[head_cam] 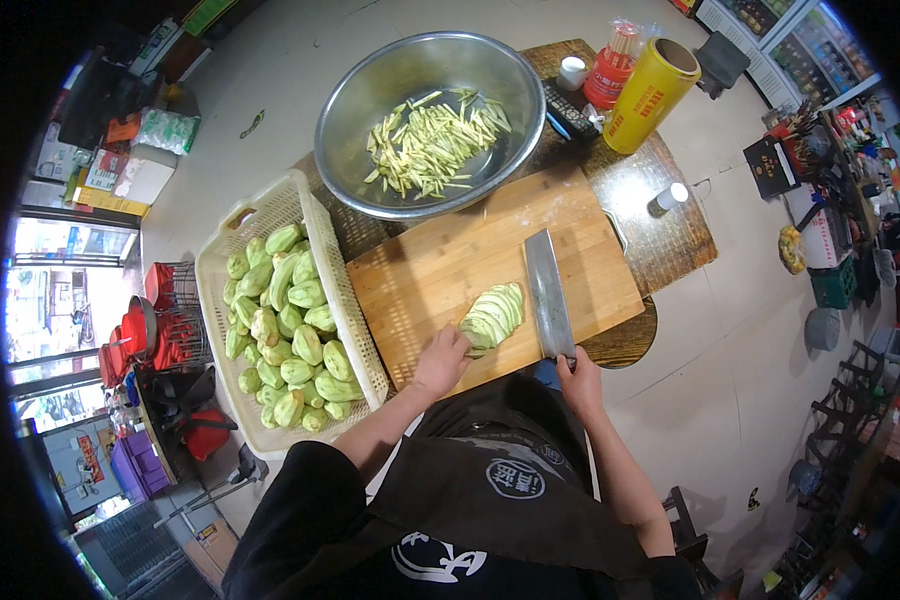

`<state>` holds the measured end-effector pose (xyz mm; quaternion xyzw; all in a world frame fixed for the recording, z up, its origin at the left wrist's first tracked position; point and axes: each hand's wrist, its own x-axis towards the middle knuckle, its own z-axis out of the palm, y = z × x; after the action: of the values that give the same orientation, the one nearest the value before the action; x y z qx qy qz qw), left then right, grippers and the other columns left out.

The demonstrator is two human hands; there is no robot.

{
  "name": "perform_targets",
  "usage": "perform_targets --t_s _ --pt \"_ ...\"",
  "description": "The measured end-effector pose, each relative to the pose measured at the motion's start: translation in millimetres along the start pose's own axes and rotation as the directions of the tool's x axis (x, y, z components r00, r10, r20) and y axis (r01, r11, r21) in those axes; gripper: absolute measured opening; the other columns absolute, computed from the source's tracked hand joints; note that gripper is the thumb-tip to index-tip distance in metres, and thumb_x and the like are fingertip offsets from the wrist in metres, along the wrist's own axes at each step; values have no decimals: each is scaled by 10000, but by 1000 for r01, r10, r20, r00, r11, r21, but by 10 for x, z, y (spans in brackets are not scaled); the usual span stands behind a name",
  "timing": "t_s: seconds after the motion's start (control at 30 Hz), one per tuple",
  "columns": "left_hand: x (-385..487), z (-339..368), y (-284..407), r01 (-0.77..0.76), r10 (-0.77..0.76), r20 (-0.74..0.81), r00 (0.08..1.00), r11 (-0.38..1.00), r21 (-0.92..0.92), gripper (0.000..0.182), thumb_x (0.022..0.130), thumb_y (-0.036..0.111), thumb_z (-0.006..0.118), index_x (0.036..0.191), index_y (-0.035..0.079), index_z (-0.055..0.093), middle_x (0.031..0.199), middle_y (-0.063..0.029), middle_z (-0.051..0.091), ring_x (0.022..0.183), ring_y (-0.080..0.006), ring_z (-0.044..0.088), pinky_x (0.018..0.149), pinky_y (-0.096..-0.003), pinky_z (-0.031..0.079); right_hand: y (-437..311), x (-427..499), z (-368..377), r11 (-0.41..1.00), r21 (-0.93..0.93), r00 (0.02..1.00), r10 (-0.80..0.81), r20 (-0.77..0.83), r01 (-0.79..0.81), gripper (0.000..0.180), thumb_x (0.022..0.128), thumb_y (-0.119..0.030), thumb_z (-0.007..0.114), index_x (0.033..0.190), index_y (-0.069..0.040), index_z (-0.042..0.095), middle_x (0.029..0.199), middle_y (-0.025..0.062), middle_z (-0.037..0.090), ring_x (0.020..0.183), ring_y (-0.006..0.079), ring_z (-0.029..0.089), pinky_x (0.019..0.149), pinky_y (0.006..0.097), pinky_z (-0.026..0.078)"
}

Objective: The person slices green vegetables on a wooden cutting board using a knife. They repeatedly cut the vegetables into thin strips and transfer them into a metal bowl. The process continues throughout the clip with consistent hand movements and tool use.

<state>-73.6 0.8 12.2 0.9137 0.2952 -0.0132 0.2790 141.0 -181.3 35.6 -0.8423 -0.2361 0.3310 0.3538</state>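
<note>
Overlapping slices of a peeled pale-green vegetable [495, 316] lie fanned out on a bamboo cutting board [435, 270]. The fingers of my left hand [441, 361] curl against the near-left end of the slices; whether they grip any is hidden. In my right hand [581, 381] is the handle of a cleaver [547, 289]. Its broad blade lies flat or nearly flat over the board, right of the slices and apart from them. A white plastic basket [306, 202] to the left holds several whole peeled vegetables [289, 322]. Beyond the board, a steel basin [337, 150] contains cut strips [435, 142].
Behind the board's right side stand a yellow film roll [649, 97], a red toothpick-type container [606, 82], a white cup [571, 73] and a remote control [568, 112]. A small white-capped bottle [671, 196] stands on the wooden table [656, 247]. A round stool [622, 337] sits beneath the board's right corner.
</note>
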Motion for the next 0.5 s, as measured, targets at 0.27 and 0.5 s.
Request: perform_targets --t_s 0.27,0.5 --pt "197 -126 -218 262 -210 175 962 892 -367 239 832 117 707 1020 16 601 845 -121 628 767 -247 620 703 -347 500 91 13 46 1000 26 1000 6 -14 -6 214 887 -174 629 954 23 578 800 266 643 777 440 639 672 472 501" --pt "347 -218 -190 161 -161 29 987 922 -352 241 818 86 672 1048 29 629 963 -159 623 865 -317 631 788 -390 515 176 29 82 999 -14 999 -31 -36 31 209 890 -171 633 948 26 594 745 222 638 681 337 651 648 402 500"
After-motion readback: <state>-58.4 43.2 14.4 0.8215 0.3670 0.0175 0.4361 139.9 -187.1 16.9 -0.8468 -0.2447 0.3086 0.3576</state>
